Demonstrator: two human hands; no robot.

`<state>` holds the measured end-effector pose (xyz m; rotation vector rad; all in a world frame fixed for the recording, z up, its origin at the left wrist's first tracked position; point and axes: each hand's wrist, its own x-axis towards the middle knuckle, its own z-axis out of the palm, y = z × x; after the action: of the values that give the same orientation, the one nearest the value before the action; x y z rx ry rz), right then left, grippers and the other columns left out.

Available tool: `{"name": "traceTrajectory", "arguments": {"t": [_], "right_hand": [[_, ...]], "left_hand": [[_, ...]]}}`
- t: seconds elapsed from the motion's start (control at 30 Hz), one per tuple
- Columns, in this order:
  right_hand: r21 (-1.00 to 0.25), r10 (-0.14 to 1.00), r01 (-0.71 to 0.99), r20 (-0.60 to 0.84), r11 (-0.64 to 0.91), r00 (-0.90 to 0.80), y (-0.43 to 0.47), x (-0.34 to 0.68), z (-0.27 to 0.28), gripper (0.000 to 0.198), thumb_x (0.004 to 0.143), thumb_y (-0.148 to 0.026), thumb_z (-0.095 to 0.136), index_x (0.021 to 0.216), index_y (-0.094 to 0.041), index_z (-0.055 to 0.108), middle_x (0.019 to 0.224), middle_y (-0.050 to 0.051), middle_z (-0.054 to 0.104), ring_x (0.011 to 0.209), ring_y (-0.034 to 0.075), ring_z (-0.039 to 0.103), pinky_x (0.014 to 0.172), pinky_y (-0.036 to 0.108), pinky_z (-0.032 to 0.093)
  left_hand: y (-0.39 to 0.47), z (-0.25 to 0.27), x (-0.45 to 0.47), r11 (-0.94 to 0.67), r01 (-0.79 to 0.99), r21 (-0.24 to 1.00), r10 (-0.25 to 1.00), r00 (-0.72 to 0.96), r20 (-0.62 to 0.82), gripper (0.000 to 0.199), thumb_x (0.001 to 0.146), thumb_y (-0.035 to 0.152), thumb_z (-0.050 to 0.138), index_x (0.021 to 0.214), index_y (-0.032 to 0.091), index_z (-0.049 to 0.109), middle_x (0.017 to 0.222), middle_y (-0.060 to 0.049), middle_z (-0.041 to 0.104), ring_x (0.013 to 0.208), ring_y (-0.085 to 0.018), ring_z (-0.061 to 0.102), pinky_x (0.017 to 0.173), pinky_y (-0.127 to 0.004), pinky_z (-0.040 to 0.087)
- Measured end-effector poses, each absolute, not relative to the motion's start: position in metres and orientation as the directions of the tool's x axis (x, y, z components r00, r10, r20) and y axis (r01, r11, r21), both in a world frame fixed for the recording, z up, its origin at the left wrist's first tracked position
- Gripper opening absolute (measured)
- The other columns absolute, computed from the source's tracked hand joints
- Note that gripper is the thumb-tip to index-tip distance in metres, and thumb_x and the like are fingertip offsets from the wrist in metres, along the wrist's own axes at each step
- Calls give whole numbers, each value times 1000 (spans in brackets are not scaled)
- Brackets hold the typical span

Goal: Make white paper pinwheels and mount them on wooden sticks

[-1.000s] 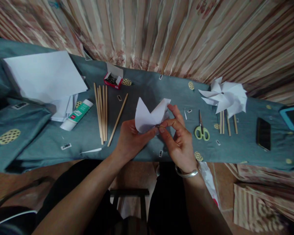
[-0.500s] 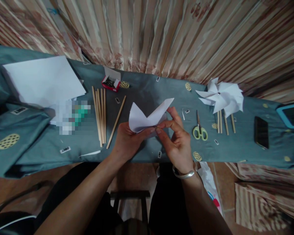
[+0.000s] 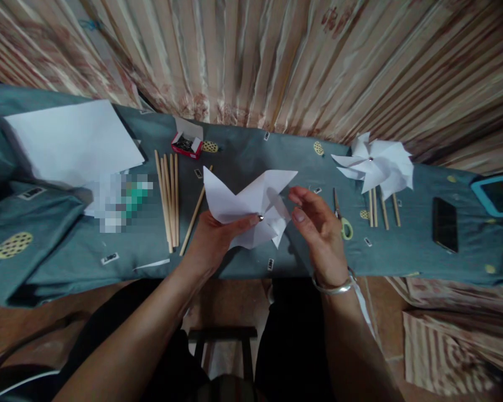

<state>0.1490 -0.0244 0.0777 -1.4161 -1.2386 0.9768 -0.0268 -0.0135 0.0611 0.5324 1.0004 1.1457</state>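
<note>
A white paper pinwheel (image 3: pixel 251 198) is held above the table by my left hand (image 3: pixel 212 234), its thumb lying on the front beside a shiny metal pin (image 3: pixel 260 218) at the centre. The fingers behind the paper are hidden. Just right of the blades, my right hand (image 3: pixel 321 234) is apart from the paper, fingers loosely bent and spread with nothing in them. A single wooden stick (image 3: pixel 196 215) lies left of the pinwheel, partly behind my left hand. Scissors with light green handles (image 3: pixel 346 229) lie partly covered by my right hand.
Several wooden sticks (image 3: pixel 167 204) lie in a bundle on the left, below a red box of pins (image 3: pixel 187 145). White paper sheets (image 3: pixel 75 139) are further left. Finished-looking pinwheels on sticks (image 3: pixel 381 162), a black phone (image 3: pixel 445 224) and a blue-framed device (image 3: pixel 498 196) are at right.
My right hand has let go of the pinwheel's centre and moved right, its fingers opening. The pinwheel now faces up more, showing more blades and the pin. My left hand keeps its hold.
</note>
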Motion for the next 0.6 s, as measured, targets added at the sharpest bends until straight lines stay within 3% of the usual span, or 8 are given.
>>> {"name": "traceTrajectory", "arguments": {"t": [0.07, 0.17, 0.33, 0.6], "right_hand": [[-988, 991, 88, -131, -130, -7, -20, 155, 77, 37, 76, -49, 75, 106, -27, 71, 110, 3, 73, 102, 22, 67, 95, 42, 51], [-963, 952, -43, -255, -265, -172, -16, 156, 76, 29, 71, -47, 80, 90, -26, 75, 89, 0, 75, 78, 15, 66, 77, 33, 54], [-937, 937, -113, -312, -331, -157, -13, 150, 75, 24, 60, -37, 88, 73, -22, 73, 68, -4, 68, 58, 8, 53, 56, 24, 45], [-945, 940, -49, -316, -325, -128, -14, 147, 72, 22, 61, -32, 86, 65, -19, 69, 60, -5, 61, 54, 8, 49, 51, 22, 42]], "left_hand": [[-15, 60, -26, 376, -502, 779, 921, 110, -373, 27, 55, 22, 89, 78, 16, 76, 81, -4, 77, 73, -17, 69, 72, -30, 56], [-17, 59, -24, 403, -491, 773, 912, 141, -386, 25, 55, 21, 88, 77, 16, 77, 79, -3, 77, 69, -16, 68, 70, -28, 55], [-18, 56, -22, 436, -453, 777, 898, 155, -413, 26, 55, 23, 88, 77, 15, 77, 79, -4, 77, 70, -17, 69, 71, -29, 55], [-17, 54, -21, 423, -385, 820, 904, 119, -411, 27, 54, 26, 88, 76, 15, 77, 78, -4, 77, 68, -17, 69, 68, -29, 55]]}}
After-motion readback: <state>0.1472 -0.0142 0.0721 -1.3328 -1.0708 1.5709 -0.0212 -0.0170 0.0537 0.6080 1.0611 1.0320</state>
